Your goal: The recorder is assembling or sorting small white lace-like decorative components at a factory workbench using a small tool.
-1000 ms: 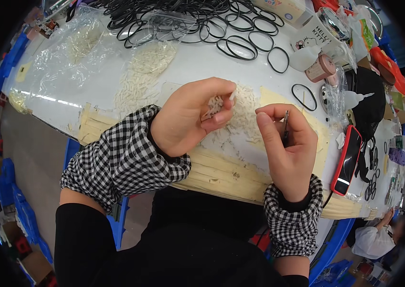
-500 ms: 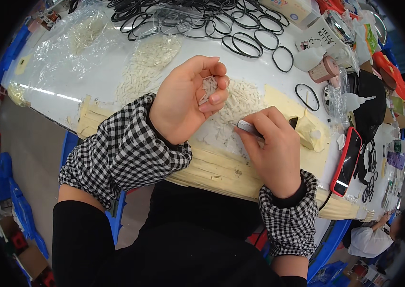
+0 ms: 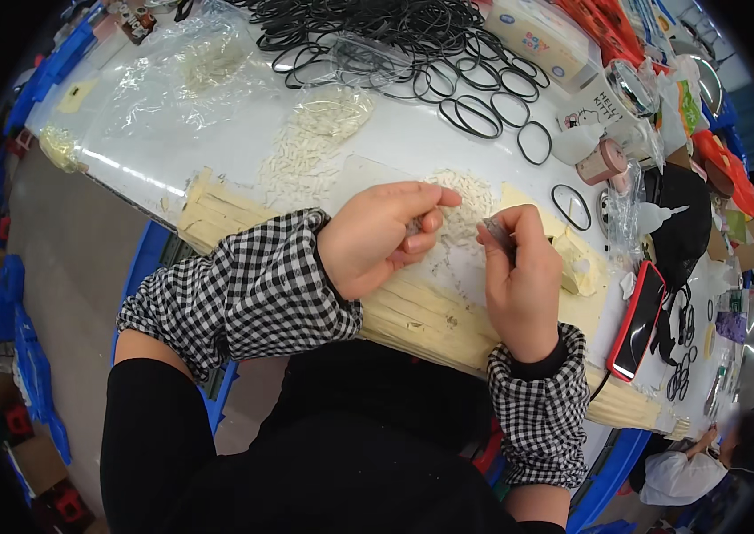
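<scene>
My left hand [image 3: 377,236] is curled closed above the table near its taped front edge, its index finger stretching toward the right. Small white pieces lie in its palm, mostly hidden now by the fingers. My right hand [image 3: 526,280] pinches a short, flat grey metal piece [image 3: 500,235] between thumb and fingers; its exact kind does not show. Between and beyond the hands spreads a pile of small white rod-like pieces [image 3: 466,198]. A second scatter of such pieces [image 3: 292,169] lies farther left, by a clear plastic bag [image 3: 334,111] containing more.
Black rubber rings [image 3: 368,27] heap up at the far side. To the right are a red-edged phone [image 3: 639,320], a pink jar [image 3: 602,163], a white squeeze bottle [image 3: 577,142] and a black bag [image 3: 681,209]. Yellow tape [image 3: 430,319] covers the front edge.
My left hand has turned from palm-up, fingers now covering the white pieces, and its index finger has straightened. My right hand has shifted slightly right with the metal piece. The view has shifted.
</scene>
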Demonstrator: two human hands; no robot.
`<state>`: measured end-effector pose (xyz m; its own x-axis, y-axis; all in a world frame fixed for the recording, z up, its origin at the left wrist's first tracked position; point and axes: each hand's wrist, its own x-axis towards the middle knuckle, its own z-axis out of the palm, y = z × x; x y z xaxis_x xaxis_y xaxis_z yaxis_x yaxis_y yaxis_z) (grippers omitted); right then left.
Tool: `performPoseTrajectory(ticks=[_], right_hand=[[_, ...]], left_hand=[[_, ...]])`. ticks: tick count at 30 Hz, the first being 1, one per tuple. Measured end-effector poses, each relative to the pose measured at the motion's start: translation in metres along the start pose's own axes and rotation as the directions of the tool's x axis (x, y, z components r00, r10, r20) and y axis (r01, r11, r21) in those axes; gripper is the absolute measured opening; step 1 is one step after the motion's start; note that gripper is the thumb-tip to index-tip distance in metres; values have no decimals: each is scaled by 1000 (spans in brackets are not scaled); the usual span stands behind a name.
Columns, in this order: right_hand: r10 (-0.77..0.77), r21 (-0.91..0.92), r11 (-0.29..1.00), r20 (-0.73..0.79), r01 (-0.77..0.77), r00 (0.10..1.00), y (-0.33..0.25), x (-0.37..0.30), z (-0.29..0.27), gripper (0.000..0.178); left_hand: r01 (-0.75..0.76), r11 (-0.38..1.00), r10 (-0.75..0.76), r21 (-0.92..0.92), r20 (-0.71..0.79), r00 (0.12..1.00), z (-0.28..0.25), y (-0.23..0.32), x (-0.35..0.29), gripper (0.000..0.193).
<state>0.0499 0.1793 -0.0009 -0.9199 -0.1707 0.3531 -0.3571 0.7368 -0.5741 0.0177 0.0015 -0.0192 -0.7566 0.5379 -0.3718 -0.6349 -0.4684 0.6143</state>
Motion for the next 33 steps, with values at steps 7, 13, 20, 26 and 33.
performPoseTrajectory(ticks=[7,13,20,26,33], right_hand=[[-106,68,992,-31,108,994,-22,7,-26,14],[-225,-11,974,-93,225,970,-23,10,-35,13],[-253,-92,966,-141,242,957,-19,2,-27,16],[-237,-73,970,-79,232,968,-17,2,-22,18],[-163,51,985,3,163,987,-16,5,-32,30]], left_hand=[[15,998,-30,65,223,974,8,-6,-5,24],[-11,994,-23,111,302,953,13,2,6,20],[-1,993,-36,120,304,952,6,-2,16,20],[19,979,-78,202,289,954,9,1,11,19],[22,989,-78,147,393,916,1,1,15,20]])
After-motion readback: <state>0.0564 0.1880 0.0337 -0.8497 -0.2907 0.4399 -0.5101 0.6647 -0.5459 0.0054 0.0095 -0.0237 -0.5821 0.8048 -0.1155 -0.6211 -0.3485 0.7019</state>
